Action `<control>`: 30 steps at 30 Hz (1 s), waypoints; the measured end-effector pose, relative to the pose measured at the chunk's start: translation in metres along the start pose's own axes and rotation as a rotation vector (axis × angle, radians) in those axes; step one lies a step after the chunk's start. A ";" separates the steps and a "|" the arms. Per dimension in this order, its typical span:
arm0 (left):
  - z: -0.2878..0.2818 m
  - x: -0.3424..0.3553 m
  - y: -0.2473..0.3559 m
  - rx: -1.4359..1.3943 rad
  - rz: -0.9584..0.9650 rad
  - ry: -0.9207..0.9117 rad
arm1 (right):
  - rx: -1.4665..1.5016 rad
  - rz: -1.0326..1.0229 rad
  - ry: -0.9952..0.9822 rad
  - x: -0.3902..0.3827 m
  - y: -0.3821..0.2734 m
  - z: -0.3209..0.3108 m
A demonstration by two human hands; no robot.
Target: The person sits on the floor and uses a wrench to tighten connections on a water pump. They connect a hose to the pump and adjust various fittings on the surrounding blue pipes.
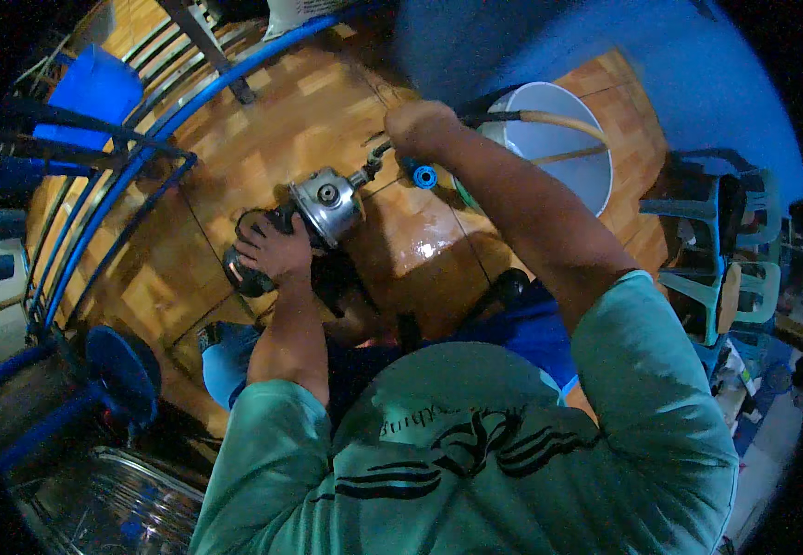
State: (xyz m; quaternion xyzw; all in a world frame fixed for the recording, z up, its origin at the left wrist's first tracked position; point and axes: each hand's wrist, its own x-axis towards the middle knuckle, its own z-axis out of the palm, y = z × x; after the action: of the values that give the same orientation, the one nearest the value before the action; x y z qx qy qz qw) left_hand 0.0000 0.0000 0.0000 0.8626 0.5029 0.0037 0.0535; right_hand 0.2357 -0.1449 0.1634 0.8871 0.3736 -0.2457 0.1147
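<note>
My left hand lay on the dark motor body of the machine, its fingers spread wide over the rounded casing. The machine sat on its side on the tiled floor, in front of me, its silver pump head pointing up and to the right. My right hand was above a metal fitting at the end of that head, fingers curled tight; I could not tell what they closed around. A dark-ended tan hose showed behind my right forearm and curved into 1 white bucket. Just below my right hand lay 1 round blue part. A wet patch shone nearby, and 1 blue bucket stood well apart at the left.
</note>
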 end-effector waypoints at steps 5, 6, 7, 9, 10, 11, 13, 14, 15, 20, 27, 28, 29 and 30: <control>-0.008 -0.003 0.005 -0.037 0.005 -0.002 | -0.084 -0.035 0.021 -0.009 0.002 -0.020; -0.004 0.001 0.002 -0.039 0.018 0.006 | -0.079 -0.015 0.040 -0.004 0.002 -0.013; 0.001 0.000 -0.001 -0.041 0.009 0.014 | -0.084 -0.014 0.022 -0.008 -0.004 -0.019; 0.007 -0.001 -0.007 -0.054 -0.009 0.029 | -0.094 -0.011 -0.012 -0.015 -0.014 -0.030; 0.007 0.000 -0.006 -0.070 -0.005 0.036 | -0.115 -0.018 -0.006 -0.015 -0.013 -0.031; 0.007 0.001 -0.005 -0.085 -0.001 0.045 | -0.135 -0.025 0.001 -0.013 -0.011 -0.029; 0.001 0.002 -0.003 -0.095 -0.004 0.017 | -0.145 -0.018 -0.008 -0.005 -0.010 -0.022; -0.003 0.002 -0.001 -0.101 -0.005 0.002 | -0.136 -0.002 -0.024 0.000 -0.012 -0.018; -0.006 0.000 0.002 -0.108 0.006 -0.007 | -0.126 0.014 -0.041 0.004 -0.011 -0.014; -0.007 0.002 -0.003 -0.118 -0.005 -0.030 | -0.158 -0.028 0.021 0.005 -0.016 -0.013; 0.003 0.001 -0.004 -0.119 0.019 0.029 | -0.149 -0.009 -0.005 0.001 -0.014 -0.017; 0.002 0.001 -0.006 -0.128 0.019 0.023 | -0.170 0.000 -0.029 0.000 -0.017 -0.019; 0.001 0.000 -0.007 -0.136 0.018 0.018 | -0.190 0.010 -0.053 -0.001 -0.020 -0.021; 0.001 0.000 -0.007 -0.130 0.012 0.019 | -0.211 0.019 -0.076 -0.001 -0.022 -0.022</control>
State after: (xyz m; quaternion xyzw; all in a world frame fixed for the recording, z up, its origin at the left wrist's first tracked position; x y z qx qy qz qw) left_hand -0.0058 0.0033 -0.0020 0.8603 0.4968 0.0448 0.1048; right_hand 0.2267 -0.1214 0.1821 0.8636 0.3843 -0.2374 0.2240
